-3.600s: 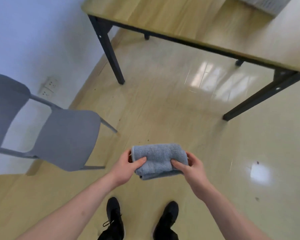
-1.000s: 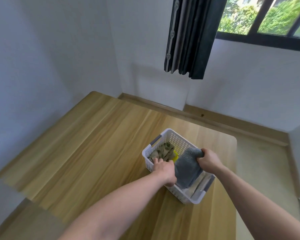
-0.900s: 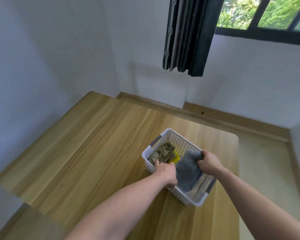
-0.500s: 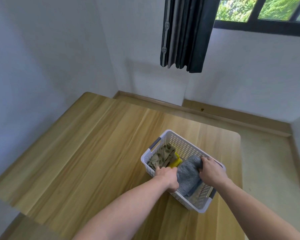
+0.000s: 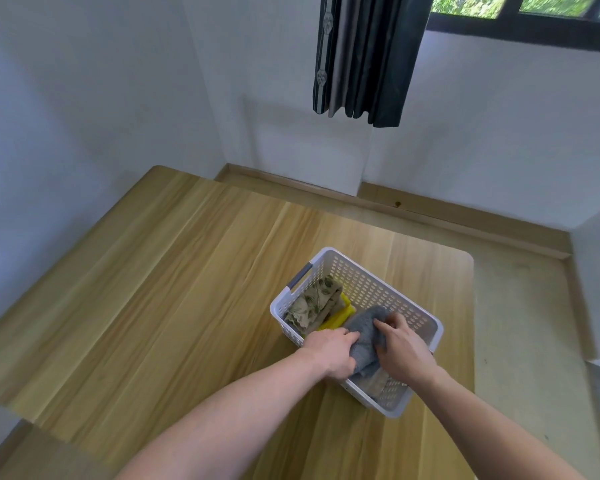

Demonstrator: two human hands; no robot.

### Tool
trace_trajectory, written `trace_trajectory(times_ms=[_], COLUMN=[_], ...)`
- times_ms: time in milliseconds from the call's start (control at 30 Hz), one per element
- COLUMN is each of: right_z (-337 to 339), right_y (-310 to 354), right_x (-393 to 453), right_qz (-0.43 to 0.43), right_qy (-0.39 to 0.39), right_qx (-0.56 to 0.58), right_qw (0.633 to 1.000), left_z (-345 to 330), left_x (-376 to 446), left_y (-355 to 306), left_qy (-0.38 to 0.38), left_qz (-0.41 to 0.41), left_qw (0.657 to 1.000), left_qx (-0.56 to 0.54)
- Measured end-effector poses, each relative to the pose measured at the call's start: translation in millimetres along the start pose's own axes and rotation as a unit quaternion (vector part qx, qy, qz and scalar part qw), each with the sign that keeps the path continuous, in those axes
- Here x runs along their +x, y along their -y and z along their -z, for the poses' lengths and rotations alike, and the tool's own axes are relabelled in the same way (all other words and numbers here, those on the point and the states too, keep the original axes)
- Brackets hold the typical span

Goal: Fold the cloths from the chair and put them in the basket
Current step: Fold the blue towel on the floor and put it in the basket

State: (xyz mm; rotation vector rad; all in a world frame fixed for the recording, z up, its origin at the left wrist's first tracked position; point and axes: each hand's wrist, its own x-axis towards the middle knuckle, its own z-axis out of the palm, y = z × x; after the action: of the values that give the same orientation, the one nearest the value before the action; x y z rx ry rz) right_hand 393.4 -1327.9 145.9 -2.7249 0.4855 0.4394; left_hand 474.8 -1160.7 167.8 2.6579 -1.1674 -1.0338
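White walls (image 5: 118,98), wooden table (image 5: 187,271), dark curtain (image 5: 364,57)

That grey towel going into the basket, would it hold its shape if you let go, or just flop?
The grey towel would probably flop: it bulges and sags between the left hand and right hand. Its thick, fuzzy pile suggests it is grippy, not slippery. Wedged in the white basket beside the other cloths, it will likely stay roughly folded.

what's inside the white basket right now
Inside the white basket: a leaf-print cloth, a yellow cloth and a grey towel gripped by both hands. The bottom under them is mostly covered.
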Motion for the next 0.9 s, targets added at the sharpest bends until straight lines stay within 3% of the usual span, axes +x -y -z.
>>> trace_trajectory(times_ms=[267,367,533,667,733,900], right_z=[-16,-11,0,3,1,-13], right_y=[6,12,16,18,22,39], right_x=[10,9,-7,-17,-17,-13], right_qz=[-0.007,-0.015,-0.001,0.024,0.000,-0.147], right_qy=[0.054,0.038,-0.084,-0.111,-0.116,-0.089], right_qx=[-0.061,-0.034,0.024,-0.009,0.030,0.214], right_qw=[0.997,0.999,0.996,0.993,0.993,0.962], left_z=[6,10,9,24,32,36], left_x=[16,16,-11,-26,-29,-20], left_y=[7,8,15,45,60,52], left_qy=[0.101,0.099,-0.078,-0.239,-0.266,-0.127], left_qz=[0.004,0.004,-0.015,0.011,0.038,0.020], left_qw=[0.994,0.994,0.997,0.970,0.962,0.987], left_qx=[0.045,0.050,-0.006,-0.041,-0.048,-0.091])
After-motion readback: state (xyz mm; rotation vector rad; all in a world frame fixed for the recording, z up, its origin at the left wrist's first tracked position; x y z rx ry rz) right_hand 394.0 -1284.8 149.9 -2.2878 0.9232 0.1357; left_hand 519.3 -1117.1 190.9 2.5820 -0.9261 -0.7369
